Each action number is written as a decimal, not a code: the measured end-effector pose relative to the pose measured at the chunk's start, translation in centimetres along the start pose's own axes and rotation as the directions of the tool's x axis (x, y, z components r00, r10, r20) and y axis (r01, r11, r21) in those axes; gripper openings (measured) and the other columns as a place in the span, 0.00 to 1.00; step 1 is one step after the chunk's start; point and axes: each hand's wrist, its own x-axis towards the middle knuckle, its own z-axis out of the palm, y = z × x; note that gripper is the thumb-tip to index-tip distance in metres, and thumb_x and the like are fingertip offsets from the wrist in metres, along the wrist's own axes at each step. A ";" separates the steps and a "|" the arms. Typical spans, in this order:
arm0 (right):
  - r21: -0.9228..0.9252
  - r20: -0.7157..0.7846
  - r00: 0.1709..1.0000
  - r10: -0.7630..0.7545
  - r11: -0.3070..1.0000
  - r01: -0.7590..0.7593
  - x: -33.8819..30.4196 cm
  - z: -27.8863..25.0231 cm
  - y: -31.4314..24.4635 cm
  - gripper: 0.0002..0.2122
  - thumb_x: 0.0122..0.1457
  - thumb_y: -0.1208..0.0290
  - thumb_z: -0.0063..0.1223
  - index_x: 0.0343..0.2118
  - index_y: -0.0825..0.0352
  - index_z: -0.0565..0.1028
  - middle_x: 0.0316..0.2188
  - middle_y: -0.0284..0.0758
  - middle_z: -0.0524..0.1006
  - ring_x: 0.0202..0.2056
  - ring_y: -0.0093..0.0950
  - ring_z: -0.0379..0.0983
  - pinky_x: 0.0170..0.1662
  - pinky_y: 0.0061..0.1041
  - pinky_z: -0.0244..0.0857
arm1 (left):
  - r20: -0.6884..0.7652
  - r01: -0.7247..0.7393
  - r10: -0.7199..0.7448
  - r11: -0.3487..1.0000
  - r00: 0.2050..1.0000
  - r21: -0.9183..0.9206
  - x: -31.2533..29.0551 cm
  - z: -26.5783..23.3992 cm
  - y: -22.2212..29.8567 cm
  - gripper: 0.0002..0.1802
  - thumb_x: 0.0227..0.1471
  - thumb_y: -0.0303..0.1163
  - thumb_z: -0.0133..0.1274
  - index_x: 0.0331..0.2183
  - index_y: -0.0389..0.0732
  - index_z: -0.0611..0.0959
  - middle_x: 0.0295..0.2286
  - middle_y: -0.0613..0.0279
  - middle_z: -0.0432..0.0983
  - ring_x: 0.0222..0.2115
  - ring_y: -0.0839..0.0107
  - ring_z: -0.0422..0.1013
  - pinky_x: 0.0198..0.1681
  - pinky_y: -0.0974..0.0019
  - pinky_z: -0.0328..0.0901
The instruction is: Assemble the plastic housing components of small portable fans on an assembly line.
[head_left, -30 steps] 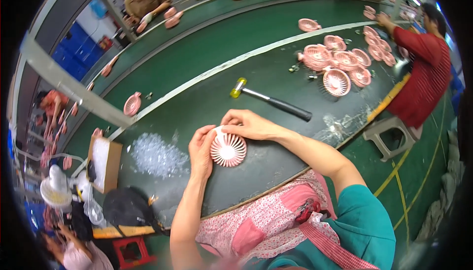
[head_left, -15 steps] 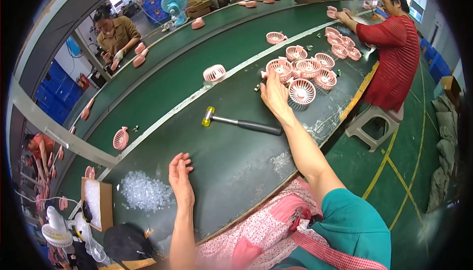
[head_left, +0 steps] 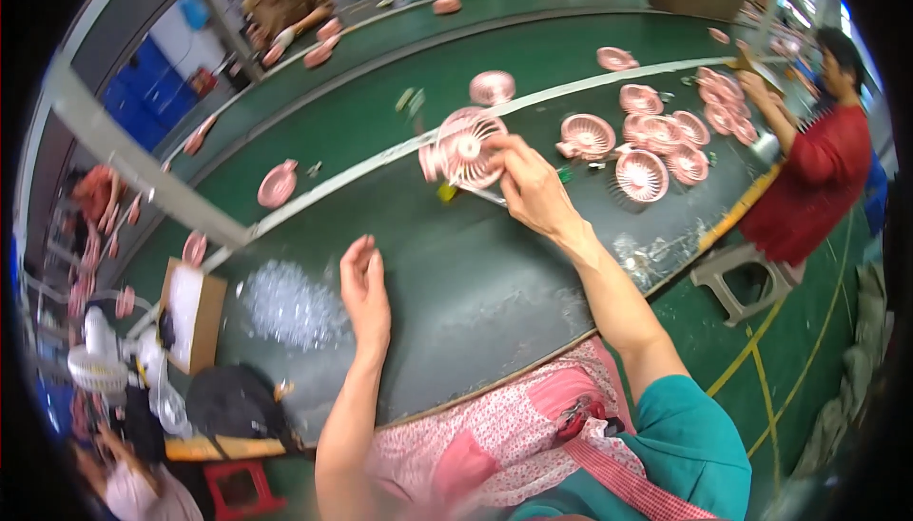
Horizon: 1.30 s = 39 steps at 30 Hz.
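I see a cardboard box (head_left: 207, 331), whitish stuff inside, on a dark worktop (head_left: 466, 331); green floor (head_left: 680, 326). Right hand (head_left: 533, 188)'s gripping a pink fan cage (head_left: 468, 145), left hand (head_left: 367, 298)'s empty, loosely open.

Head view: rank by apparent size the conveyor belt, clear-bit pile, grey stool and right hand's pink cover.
Conveyor belt
Clear-bit pile and grey stool: too alike to rank
Pink cover at the right hand
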 end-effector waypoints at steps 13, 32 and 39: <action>0.301 0.351 0.925 -0.147 0.953 0.037 -2.8 7.5 -2.5 0.09 0.50 0.86 0.51 0.33 0.69 0.76 0.44 0.38 0.78 0.51 0.39 0.72 0.55 0.37 0.65 | 0.724 -0.710 0.313 0.618 0.615 0.336 -0.7 -0.2 3.0 0.18 0.45 0.16 0.52 0.40 0.42 0.82 0.39 0.63 0.78 0.46 0.64 0.72 0.60 0.51 0.58; 0.344 0.682 0.692 0.237 0.730 -0.590 -2.7 5.6 -7.2 0.10 0.65 0.71 0.51 0.40 0.74 0.76 0.31 0.41 0.80 0.32 0.27 0.76 0.39 0.28 0.70 | 0.491 -0.712 0.541 0.342 0.682 0.613 -0.9 0.1 2.4 0.15 0.44 0.23 0.60 0.39 0.42 0.82 0.33 0.65 0.75 0.33 0.67 0.70 0.36 0.63 0.62; 0.348 0.494 0.870 0.000 0.916 -0.198 -3.2 6.1 -7.7 0.06 0.61 0.75 0.51 0.37 0.73 0.75 0.34 0.45 0.77 0.37 0.46 0.75 0.40 0.38 0.69 | 0.447 -0.667 0.534 0.341 0.717 0.662 -1.0 0.5 2.8 0.10 0.44 0.23 0.61 0.33 0.39 0.80 0.29 0.64 0.74 0.32 0.66 0.69 0.34 0.61 0.61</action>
